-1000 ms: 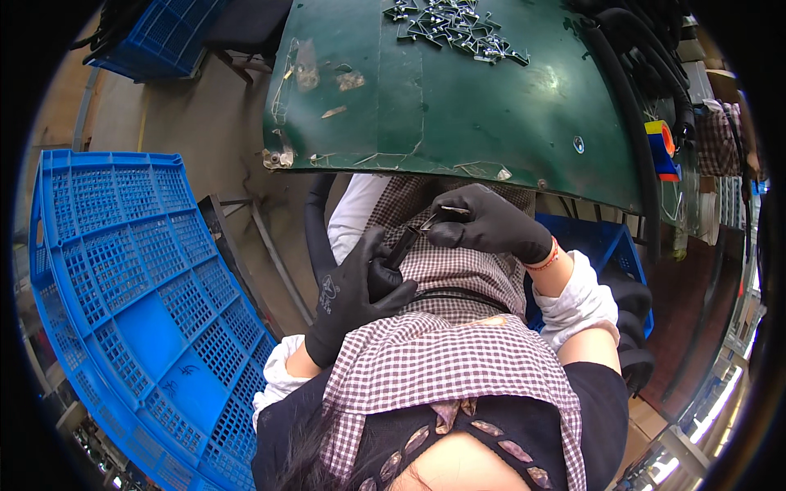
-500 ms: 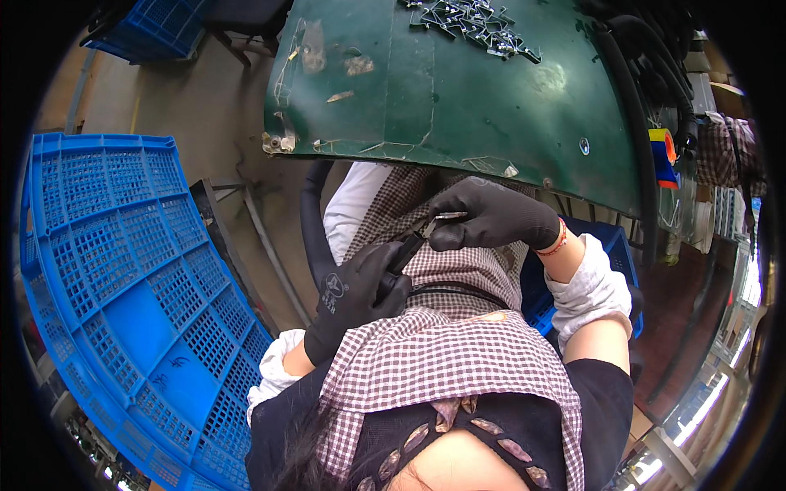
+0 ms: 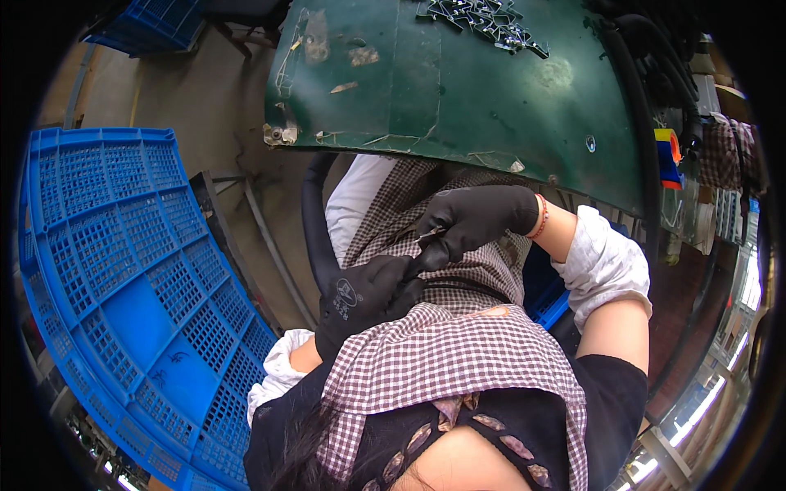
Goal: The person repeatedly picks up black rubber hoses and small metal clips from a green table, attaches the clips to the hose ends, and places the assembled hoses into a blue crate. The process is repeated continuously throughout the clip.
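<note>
Both of my hands wear black gloves and meet over my lap, just in front of the table edge. My left hand [image 3: 364,301] is closed round a slim black part, which the glove now hides almost wholly. Pinched in the fingers of my right hand [image 3: 481,219] is a small shiny metal piece [image 3: 431,235], close above the left fingertips. Its exact kind is too small to make out. Whether it touches the black part cannot be seen.
A green table [image 3: 368,106] with worn patches lies ahead, bearing a pile of dark bent metal clips [image 3: 491,24] at its far side. A large blue plastic crate [image 3: 139,319] stands at my left. An orange-and-blue roll [image 3: 670,155] hangs at the right beyond the table.
My right hand has come down and left, nearer to my left hand. The black part, visible between the hands before, is now mostly covered. The view has shifted slightly.
</note>
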A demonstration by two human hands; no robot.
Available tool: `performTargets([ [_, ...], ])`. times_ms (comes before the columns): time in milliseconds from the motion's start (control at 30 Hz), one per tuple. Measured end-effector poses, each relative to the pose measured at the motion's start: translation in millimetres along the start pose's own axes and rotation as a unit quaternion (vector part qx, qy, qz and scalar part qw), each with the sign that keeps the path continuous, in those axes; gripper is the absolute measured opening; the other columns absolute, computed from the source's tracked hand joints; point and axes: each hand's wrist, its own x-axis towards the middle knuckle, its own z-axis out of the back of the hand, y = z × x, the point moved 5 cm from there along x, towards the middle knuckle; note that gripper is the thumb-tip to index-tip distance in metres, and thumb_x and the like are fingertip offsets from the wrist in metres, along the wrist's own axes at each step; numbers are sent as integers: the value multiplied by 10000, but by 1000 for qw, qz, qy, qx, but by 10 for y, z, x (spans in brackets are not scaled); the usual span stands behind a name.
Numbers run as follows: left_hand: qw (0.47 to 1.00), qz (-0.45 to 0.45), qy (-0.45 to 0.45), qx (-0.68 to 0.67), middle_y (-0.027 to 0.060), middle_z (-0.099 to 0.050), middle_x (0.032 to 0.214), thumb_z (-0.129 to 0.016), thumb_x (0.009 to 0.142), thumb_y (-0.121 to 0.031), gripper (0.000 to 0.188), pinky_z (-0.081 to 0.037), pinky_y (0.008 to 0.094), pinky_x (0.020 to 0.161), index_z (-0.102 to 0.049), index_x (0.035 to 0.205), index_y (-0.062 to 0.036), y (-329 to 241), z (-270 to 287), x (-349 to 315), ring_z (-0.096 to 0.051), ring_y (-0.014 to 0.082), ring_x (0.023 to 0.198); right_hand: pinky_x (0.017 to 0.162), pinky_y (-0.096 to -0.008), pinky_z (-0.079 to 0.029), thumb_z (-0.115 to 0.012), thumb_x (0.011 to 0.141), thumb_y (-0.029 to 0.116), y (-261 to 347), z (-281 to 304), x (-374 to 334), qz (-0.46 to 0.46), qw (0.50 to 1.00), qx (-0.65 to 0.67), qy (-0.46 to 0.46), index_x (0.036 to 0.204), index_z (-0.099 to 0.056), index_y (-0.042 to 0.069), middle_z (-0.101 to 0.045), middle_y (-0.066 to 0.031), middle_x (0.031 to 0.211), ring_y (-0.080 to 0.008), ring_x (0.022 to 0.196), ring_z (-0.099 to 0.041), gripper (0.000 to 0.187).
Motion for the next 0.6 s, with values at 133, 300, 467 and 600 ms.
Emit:
performTargets([
  [133, 999, -17, 34, -24, 169, -667, 866, -801, 748, -155, 349, -545, 347, 584, -633, 1021, -16, 46, -43, -90, -684, 265, 705, 518, -271, -377, -725, 859, 263, -195, -100, 123, -13, 993, 103, 64, 788, -626, -9, -524, 12, 611, -73, 576, -427, 298],
  [300, 999, -29, 27, 13, 91, -667, 811, -758, 768, -227, 279, -505, 335, 526, -624, 936, -48, 59, -1, -43, -658, 236, 617, 592, -329, -448, -695, 873, 292, -116, -17, 86, 19, 992, -122, -15, 896, -646, -8, -584, -69, 686, -175, 627, -537, 305],
  [467, 998, 37, -5, -42, 114, -681, 854, -776, 747, -191, 309, -528, 322, 552, -641, 973, -30, 83, 39, -69, -673, 224, 640, 769, -397, -481, -589, 936, 310, 47, 62, -328, 20, 929, -296, -221, 1017, -611, -33, -626, -175, 926, -314, 853, -602, 354],
  [600, 997, 26, -42, -65, 142, -684, 876, -786, 730, -149, 341, -547, 314, 579, -643, 1003, -3, 158, 5, -109, -684, 219, 662, 766, -416, -471, -543, 959, 282, 156, 32, -490, 3, 942, -273, -196, 991, -625, -7, -615, -182, 899, -327, 856, -601, 301],
])
